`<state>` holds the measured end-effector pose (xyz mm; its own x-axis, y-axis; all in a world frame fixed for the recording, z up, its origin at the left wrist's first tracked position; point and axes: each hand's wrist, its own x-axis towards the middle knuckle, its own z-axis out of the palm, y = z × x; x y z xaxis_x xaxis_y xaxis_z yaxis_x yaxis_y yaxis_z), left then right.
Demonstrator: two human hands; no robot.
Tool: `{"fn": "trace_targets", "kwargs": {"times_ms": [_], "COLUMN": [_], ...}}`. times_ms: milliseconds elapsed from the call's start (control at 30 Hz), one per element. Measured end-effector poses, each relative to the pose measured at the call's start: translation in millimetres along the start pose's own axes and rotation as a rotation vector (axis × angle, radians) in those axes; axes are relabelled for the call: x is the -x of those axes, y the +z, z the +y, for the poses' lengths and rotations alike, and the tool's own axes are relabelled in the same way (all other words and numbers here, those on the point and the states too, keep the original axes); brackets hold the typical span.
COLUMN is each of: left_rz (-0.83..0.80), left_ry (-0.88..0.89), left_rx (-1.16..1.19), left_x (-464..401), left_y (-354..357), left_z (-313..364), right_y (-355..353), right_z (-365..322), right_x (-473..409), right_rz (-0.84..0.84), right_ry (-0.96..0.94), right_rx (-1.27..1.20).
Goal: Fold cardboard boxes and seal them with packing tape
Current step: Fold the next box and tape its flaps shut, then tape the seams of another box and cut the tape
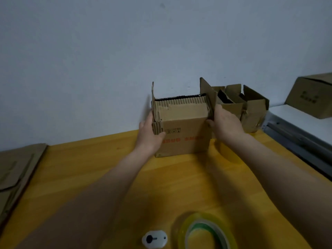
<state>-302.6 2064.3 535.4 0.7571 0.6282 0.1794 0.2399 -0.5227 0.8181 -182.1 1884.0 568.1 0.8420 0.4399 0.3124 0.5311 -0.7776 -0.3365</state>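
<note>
Both arms outstretched | left hand (150, 133), right hand (225, 123) flank box (183, 130)

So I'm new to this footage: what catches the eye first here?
The cardboard box at the back of the yellow table, gripped on its sides by the left hand and right hand, its side flaps upright. Then the tape roll at the near edge.
</note>
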Motion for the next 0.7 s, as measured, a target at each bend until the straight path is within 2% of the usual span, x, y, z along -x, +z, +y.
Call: {"fn": "trace_targets", "kwargs": {"times_ms": [167, 400, 567, 633, 700], "left_rz": [0.012, -0.005, -0.065, -0.076, -0.092], "left_ry": [-0.003, 0.01, 0.05, 0.068, 0.099], "left_rx": [-0.043, -0.036, -0.027, -0.159, -0.443], "left_x": [-34.6, -42.8, -29.9, -16.1, 0.2], "left_y": [18.4, 33.1, 18.9, 5.9, -9.9], "left_z": [3.3, 5.2, 9.3, 6.6, -4.2], "right_y": [8.0, 20.8, 16.5, 10.0, 7.2], "right_z": [11.7, 29.2, 31.0, 24.0, 12.2], "right_x": [-36.7, -67.8, -58.5, -40.9, -17.4], "right_rz": [0.004, 0.024, -0.001, 0.011, -0.007], "right_ry": [-0.081, -0.068, -0.052, -0.059, -0.119], "right_rx": [0.197, 0.2, 0.221, 0.255, 0.281]}}
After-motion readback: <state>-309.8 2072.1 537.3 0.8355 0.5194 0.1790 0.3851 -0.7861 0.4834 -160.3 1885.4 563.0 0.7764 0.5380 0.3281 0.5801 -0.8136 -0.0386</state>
